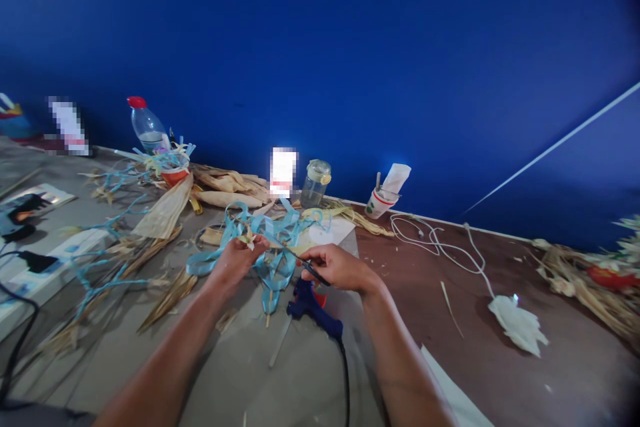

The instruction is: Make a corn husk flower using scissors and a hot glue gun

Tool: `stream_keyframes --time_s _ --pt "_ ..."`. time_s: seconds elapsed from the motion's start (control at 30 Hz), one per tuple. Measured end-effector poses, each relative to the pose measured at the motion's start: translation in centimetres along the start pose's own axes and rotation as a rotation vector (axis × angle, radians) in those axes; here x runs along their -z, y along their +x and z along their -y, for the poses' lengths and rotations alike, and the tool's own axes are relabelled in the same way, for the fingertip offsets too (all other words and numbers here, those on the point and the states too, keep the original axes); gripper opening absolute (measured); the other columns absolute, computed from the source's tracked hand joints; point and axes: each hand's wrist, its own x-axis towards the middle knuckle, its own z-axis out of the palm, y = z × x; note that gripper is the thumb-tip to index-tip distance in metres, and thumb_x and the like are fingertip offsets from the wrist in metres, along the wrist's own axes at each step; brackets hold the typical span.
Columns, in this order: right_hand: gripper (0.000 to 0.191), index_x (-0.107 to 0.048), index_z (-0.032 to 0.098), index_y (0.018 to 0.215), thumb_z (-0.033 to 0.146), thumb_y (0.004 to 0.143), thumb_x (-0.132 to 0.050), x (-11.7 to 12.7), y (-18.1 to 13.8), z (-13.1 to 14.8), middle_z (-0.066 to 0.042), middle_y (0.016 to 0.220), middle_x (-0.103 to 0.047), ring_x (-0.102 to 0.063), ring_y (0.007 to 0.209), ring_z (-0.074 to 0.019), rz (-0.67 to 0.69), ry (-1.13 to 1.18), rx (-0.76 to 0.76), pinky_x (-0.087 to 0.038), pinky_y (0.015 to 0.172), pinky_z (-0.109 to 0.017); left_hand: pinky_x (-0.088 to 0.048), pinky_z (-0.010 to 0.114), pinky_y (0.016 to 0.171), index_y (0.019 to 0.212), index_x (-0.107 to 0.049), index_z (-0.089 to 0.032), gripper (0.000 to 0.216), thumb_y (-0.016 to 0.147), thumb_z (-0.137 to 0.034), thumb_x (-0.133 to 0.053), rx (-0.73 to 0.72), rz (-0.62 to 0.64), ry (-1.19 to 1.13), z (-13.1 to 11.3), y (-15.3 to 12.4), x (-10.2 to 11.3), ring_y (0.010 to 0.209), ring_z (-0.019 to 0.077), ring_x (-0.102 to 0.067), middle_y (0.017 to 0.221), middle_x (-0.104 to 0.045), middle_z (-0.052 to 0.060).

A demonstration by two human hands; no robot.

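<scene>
Workpiece (249, 239), small, pale and petal-like, sits at the fingertips of the left hand (234, 263), which pinches it. Right hand (340, 268) closes around a slim dark-handled tool (316, 272); its tip points left toward the workpiece. The exact tool type cannot be told. Blue ribbon (274, 275) lies in loops between and behind the hands. Blue glue gun (320, 315) rests just below the right hand, its black cord (346, 373) running toward the operator. Lidded jar (316, 183) stands beyond, near the wall (320, 47).
</scene>
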Motion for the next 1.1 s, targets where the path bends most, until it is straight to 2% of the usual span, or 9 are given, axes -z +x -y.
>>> stream_keyframes --time_s 0.1,0.27,0.37,0.43,0.57,0.8,0.93,1.1 --pt "0.029 -0.067 0.015 0.095 0.031 0.072 -0.069 -0.2 0.2 0.2 0.006 0.057 -0.051 -0.046 0.053 -0.0083 -0.091 0.158 0.021 -0.035 0.052 -0.02 -0.02 0.022 0.045 0.058 -0.058 -0.016 0.027 0.06 -0.038 -0.075 0.022 -0.005 -0.083 0.3 0.1 0.0 0.046 0.0067 -0.027 0.05 -0.037 -0.006" --pt "0.028 -0.06 0.017 0.091 0.032 0.069 -0.069 -2.0 1.2 0.9 0.003 0.064 -0.056 -0.053 0.06 -0.011 -0.224 0.433 0.041 -0.042 0.059 -0.023 -0.028 0.02 0.046 0.064 -0.06 -0.015 0.032 0.056 -0.038 -0.081 0.081 -0.072 -0.369 0.6 0.1 -0.3 0.047 0.0057 -0.034 0.054 -0.043 -0.006" --pt "0.037 -0.056 0.02 0.095 0.029 0.063 -0.073 -3.8 2.3 1.0 0.003 0.071 -0.059 -0.056 0.065 -0.0117 -0.463 0.558 0.123 -0.045 0.063 -0.024 -0.03 0.019 0.045 0.064 -0.06 -0.015 0.033 0.053 -0.036 -0.083 0.123 -0.074 -0.454 0.4 -0.2 -0.8 0.045 0.0047 -0.035 0.053 -0.042 -0.007" --pt "0.043 -0.053 0.021 0.099 0.027 0.061 -0.074 -4.7 2.8 1.0 0.001 0.08 -0.062 -0.057 0.067 -0.0119 -0.541 0.587 0.184 -0.046 0.062 -0.023 -0.032 0.018 0.046 0.064 -0.06 -0.015 0.033 0.052 -0.034 -0.084 0.147 -0.061 -0.47 0.3 -0.5 -1.2 0.046 0.0044 -0.037 0.055 -0.045 -0.006" --pt "0.046 -0.053 0.02 0.106 0.024 0.064 -0.071 -5.8 3.3 1.0 0.0 0.084 -0.064 -0.052 0.054 -0.0077 -0.635 0.534 0.209 -0.042 0.051 -0.02 -0.033 0.019 0.048 0.063 -0.06 -0.015 0.031 0.057 -0.035 -0.082 0.134 0.006 -0.442 0.7 -0.8 -1.9 0.05 0.0056 -0.04 0.059 -0.048 -0.004" --pt "0.039 -0.056 0.019 0.1 0.027 0.065 -0.069 -5.2 3.2 1.0 0.003 0.071 -0.062 -0.059 0.059 -0.0111 -0.726 0.538 0.211 -0.049 0.057 -0.022 -0.026 0.022 0.046 0.063 -0.062 -0.016 0.029 0.066 -0.04 -0.076 0.058 0.167 -0.248 1.1 -1.3 -1.8 0.049 0.0075 -0.033 0.055 -0.042 -0.004" --pt "0.038 -0.056 0.019 0.098 0.027 0.063 -0.07 -4.3 3.2 0.7 0.003 0.07 -0.062 -0.059 0.06 -0.0115 -0.696 0.492 0.187 -0.05 0.059 -0.023 -0.028 0.023 0.049 0.064 -0.063 -0.015 0.027 0.065 -0.038 -0.076 0.011 0.227 -0.12 0.6 -1.6 -1.7 0.052 0.0092 -0.036 0.056 -0.045 -0.002" --pt "0.037 -0.058 0.016 0.098 0.027 0.063 -0.067 -3.4 2.9 0.4 0.001 0.069 -0.063 -0.061 0.062 -0.0119 -0.612 0.409 0.168 -0.049 0.061 -0.023 -0.03 0.024 0.05 0.072 -0.068 -0.015 0.028 0.065 -0.041 -0.075 0.041 0.305 -0.145 0.5 -1.5 -1.1 0.053 0.0108 -0.039 0.058 -0.05 0.0"
